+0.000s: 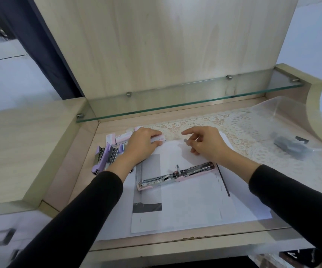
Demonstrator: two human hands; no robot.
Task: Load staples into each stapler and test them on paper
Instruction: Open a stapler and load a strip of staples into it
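— Looking down at the desk point(185, 239), what do you have?

— I see my left hand point(141, 145) curled over a small pink staple box point(157, 139), fingers pressed on it, near the far edge of the paper point(195, 207). My right hand point(207, 145) pinches a short strip of staples point(186, 141) between thumb and middle finger, with the forefinger stretched out toward the left hand.

— And the stapler?

— I have the pink stapler point(176, 176) lying opened out flat on the paper, near the middle of the desk, its metal channel facing up, apart from both hands. Three more lilac staplers point(106, 156) lie side by side toward the left edge, just beside my left wrist. More pink boxes point(115, 139) sit behind them, toward the far left corner.

— Anything on the right?

— I see a clear plastic tray point(295, 120) on the lace mat point(239, 128) at the far right corner, holding dark grey items that I cannot make out.
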